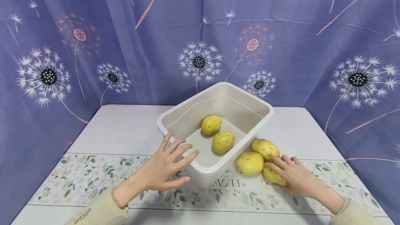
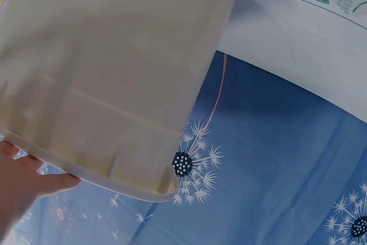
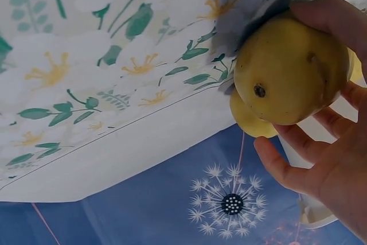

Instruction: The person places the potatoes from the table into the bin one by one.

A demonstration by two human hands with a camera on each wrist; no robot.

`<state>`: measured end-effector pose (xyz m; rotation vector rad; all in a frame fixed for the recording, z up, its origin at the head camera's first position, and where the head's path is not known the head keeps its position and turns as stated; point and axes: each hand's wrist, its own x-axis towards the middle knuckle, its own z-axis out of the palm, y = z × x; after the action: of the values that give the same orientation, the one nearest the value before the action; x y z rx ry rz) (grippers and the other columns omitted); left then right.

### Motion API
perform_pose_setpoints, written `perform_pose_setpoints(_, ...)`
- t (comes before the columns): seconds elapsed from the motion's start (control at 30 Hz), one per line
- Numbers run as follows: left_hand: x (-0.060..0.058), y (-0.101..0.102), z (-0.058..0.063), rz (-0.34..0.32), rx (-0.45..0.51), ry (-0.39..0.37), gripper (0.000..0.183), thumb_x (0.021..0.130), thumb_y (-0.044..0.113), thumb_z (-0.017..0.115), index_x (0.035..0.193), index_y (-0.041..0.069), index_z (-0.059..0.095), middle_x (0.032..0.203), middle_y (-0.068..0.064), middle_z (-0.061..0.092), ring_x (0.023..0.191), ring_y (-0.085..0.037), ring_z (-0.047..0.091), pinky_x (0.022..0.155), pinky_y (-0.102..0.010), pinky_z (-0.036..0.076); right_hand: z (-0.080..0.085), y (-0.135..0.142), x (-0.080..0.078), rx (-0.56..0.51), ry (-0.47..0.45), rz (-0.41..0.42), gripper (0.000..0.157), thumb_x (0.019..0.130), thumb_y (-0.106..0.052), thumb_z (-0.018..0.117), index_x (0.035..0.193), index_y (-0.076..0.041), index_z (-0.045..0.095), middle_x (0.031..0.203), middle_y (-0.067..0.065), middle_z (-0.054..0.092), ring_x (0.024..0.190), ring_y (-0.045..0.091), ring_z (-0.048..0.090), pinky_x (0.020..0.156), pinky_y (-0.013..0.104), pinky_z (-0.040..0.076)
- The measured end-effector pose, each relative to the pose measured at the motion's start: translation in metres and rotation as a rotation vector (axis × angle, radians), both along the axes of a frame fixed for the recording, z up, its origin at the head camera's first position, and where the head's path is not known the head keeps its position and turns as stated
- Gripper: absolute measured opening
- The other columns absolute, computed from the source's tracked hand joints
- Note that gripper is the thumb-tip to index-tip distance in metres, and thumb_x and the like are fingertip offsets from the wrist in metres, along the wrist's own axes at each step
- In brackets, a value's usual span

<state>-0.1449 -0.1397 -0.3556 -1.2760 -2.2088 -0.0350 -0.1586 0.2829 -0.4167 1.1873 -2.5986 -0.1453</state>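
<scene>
Two yellow potatoes (image 1: 211,125) lie inside a pale plastic bin (image 1: 215,174) that stands at an angle. My left hand (image 1: 165,166) is spread at the bin's near left rim, its fingers reaching over the edge; the left wrist view shows this hand (image 2: 23,185) beside the rim. Outside the bin on the right, a cluster holds a left potato (image 1: 250,163), a back potato (image 1: 265,148) and a near potato (image 1: 273,176). My right hand (image 1: 297,178) holds the near potato, thumb on one side and fingers along the other in the right wrist view.
A floral cloth strip (image 1: 93,176) with printed lettering runs across the white table (image 1: 131,124). Blue curtains (image 1: 150,55) with dandelion prints stand behind the table and along both sides. The bin's far corner reaches close to the back curtain.
</scene>
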Motion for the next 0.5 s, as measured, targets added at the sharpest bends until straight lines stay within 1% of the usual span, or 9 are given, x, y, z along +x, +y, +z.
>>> perform_pose_setpoints(0.07, -0.0002, 0.0002, 0.0000, 0.000, -0.001, 0.004, 0.057, 0.091, 0.052, 0.021, 0.133, 0.018, 0.041, 0.120, -0.006, 0.049, 0.118, -0.028, 0.040, 0.102, -0.061, 0.017, 0.0005, 0.0005, 0.0002, -0.002, -0.001, 0.000, 0.081, 0.045, -0.028, 0.083, 0.119, -0.015, 0.052, 0.114, 0.004, 0.051, 0.089, 0.019, 0.046, 0.061, 0.033, 0.036)
perform_pose_setpoints(0.37, 0.0002, 0.0003, 0.0003, 0.000, 0.000, 0.002, 0.057, 0.091, 0.052, 0.021, 0.134, 0.018, 0.040, 0.119, -0.006, 0.049, 0.117, -0.029, 0.041, 0.102, -0.061, 0.017, 0.0067, 0.0002, 0.0013, -0.016, 0.014, 0.005, 0.080, 0.044, -0.028, 0.084, 0.118, -0.016, 0.053, 0.111, 0.001, 0.052, 0.086, 0.016, 0.046, 0.061, 0.031, 0.035)
perform_pose_setpoints(0.5, 0.0001, 0.0005, 0.0002, 0.001, 0.000, 0.005, 0.058, 0.092, 0.052, 0.020, 0.133, 0.018, 0.040, 0.119, -0.007, 0.049, 0.116, -0.029, 0.042, 0.102, -0.061, 0.017, 0.0083, 0.0004, 0.0014, -0.018, 0.022, 0.008, 0.081, 0.043, -0.028, 0.084, 0.117, -0.016, 0.053, 0.111, 0.002, 0.052, 0.086, 0.017, 0.047, 0.061, 0.033, 0.037)
